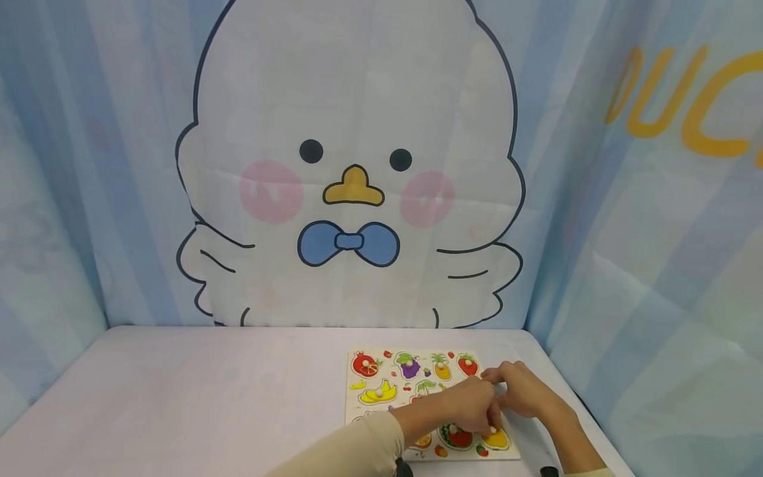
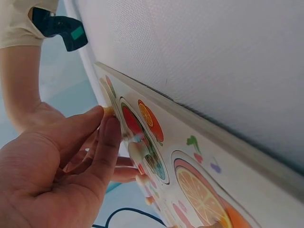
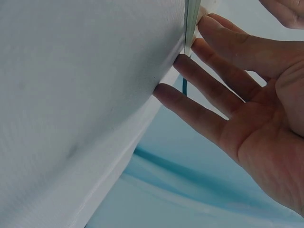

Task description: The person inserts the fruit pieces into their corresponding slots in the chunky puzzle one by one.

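A wooden fruit knob puzzle board (image 1: 411, 412) lies on the table, its pieces painted with fruit. My left hand (image 1: 471, 405) reaches over its lower right corner. In the left wrist view, thumb and index finger of the left hand (image 2: 71, 156) pinch the small knob of a yellow fruit puzzle piece (image 1: 497, 441), which sits at that corner. The exact fruit is partly hidden by the fingers. My right hand (image 1: 527, 391) is at the board's right edge. In the right wrist view its fingers (image 3: 204, 116) are extended, with tips touching the tabletop and the board's side.
Next to the yellow piece is a watermelon piece (image 1: 456, 437). Bananas (image 1: 379, 392), grapes (image 1: 408, 366) and a strawberry (image 1: 467, 364) show farther up the board. The white table (image 1: 191, 397) extends to the left. Printed curtains (image 1: 667, 265) enclose the back and sides.
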Motion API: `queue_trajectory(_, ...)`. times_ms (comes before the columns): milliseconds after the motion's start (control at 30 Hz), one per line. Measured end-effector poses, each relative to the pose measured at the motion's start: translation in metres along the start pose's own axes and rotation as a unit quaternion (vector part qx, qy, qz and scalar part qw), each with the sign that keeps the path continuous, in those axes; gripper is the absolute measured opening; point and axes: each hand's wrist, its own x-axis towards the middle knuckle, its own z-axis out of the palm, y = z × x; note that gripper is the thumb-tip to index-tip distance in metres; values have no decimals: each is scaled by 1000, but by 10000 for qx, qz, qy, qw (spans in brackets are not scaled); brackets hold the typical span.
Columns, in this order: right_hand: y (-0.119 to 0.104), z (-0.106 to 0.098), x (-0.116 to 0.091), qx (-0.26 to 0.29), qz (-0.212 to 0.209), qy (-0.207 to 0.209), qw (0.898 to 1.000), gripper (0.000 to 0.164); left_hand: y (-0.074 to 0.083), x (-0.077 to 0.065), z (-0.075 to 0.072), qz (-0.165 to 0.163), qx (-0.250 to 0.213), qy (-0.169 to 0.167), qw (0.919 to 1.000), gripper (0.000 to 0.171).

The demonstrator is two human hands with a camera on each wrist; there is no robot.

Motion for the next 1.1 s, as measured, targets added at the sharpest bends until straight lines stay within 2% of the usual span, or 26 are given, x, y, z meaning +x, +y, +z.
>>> queue_trajectory(233,2,3,1,7,-171,104,9998,30,0,-2,1,-89,-290,-39,9995,11)
queue_trajectory(600,-1,1,5,28,-65,1,10000,31,-2,-5,1,-368,-555,-154,9977,17)
queue_trajectory(700,-2,3,9,77,2,-27,10000,30,-4,-12,-1,-317,-409,-176,9985,18)
queue_trajectory(800,-4,5,12,157,1,-55,9999,28,-8,-22,-3,18,202,-227,9995,22)
queue_trajectory(900,-3,5,11,150,2,-51,9999,26,-10,-37,-1,305,697,-379,9964,29)
queue_trajectory(1100,-2,4,7,44,213,-86,9997,24,-9,-81,5,422,1047,-414,9927,43)
